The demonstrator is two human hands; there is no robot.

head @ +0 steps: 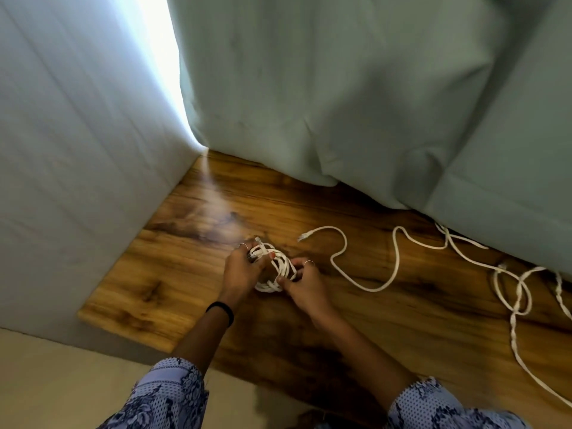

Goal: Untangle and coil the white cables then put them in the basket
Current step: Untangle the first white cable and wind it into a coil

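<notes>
1. White cables are the subject of the single head view: one coiled bundle (pixel 274 269) is held just above a wooden floor (pixel 356 329), between both hands.
2. The left hand (pixel 243 269) grips the bundle's far side, with a plug end sticking up beside its fingers; the right hand (pixel 305 286) pinches the wrapped middle.
3. A loose cable (pixel 365 284) snakes away to the right, its plug lying free, and joins a twisted tangle (pixel 523 292) near a pale green curtain (pixel 371 103).
4. The cables look light, limp and springy; I judge that loops will slip unless held where the turns cross.
5. No basket is visible, and no brand or writing can be read.
</notes>
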